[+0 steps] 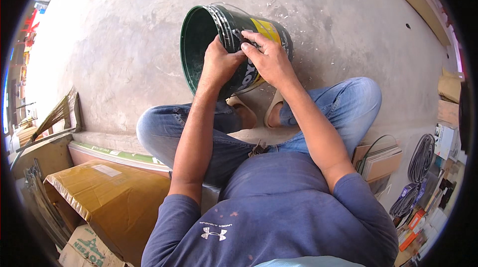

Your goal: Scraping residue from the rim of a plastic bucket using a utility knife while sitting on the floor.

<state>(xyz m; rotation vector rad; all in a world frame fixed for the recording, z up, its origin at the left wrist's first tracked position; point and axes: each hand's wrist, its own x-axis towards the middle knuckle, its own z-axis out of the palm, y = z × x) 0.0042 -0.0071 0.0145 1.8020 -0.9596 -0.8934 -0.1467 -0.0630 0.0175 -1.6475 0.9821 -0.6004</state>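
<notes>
Green bucket [219, 43] is tipped on its side on the concrete floor [124, 58], mouth facing left – long axis runs left-right. Rim area is gripped by left hand [219, 63], fingers curled shut; right hand [269, 58] is laid over the wall, fingers pressed on the handle mount. Both equally near – cardboard box [109, 197] sits behind-left.

We have both forearms reaching forward, elbows bent, hands meeting close together out front. Our left hand [219, 63] is curled into a loose fist, knuckles up. Our right hand [269, 58] lies palm down, fingers [251, 38] spread and bent, touching the left.
</notes>
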